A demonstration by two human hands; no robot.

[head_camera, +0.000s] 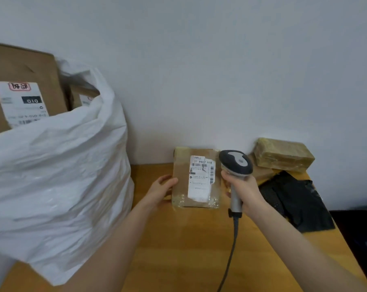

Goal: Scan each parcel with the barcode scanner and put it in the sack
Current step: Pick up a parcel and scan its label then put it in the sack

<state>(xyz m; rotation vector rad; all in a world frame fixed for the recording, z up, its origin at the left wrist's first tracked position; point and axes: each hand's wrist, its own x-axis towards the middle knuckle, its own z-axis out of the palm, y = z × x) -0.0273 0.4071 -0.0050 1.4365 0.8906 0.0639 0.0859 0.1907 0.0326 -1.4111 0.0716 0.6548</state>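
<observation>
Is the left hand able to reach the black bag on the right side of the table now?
Probably not easily. The left hand grips the labelled parcel, and the right hand with the scanner lies between it and the black bag.

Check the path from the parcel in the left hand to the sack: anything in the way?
Nothing lies on the table between the parcel and the sack. The sack's mouth sits higher, and a large carton and a smaller box already fill much of it.

Plain pale wall — wooden table set against it.
</observation>
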